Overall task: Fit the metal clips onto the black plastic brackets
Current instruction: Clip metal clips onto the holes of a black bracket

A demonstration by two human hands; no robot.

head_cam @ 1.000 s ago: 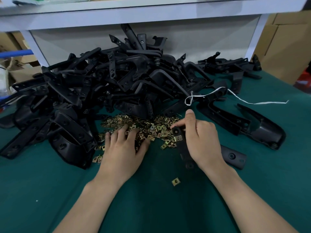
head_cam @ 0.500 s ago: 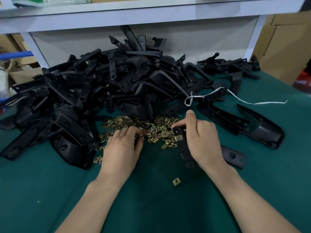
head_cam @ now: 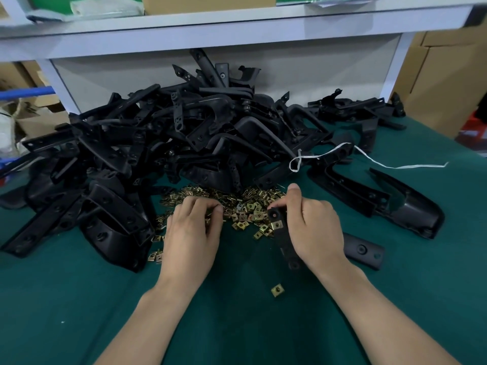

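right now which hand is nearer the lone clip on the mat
Right. The right hand, gripping a black bracket, is just beyond the lone clip; the left hand is farther left, at the clip pile.

The left hand [head_cam: 193, 230], earlier spread flat on the clip pile [head_cam: 245, 204], has curled its fingers [head_cam: 210, 206] together among the clips.
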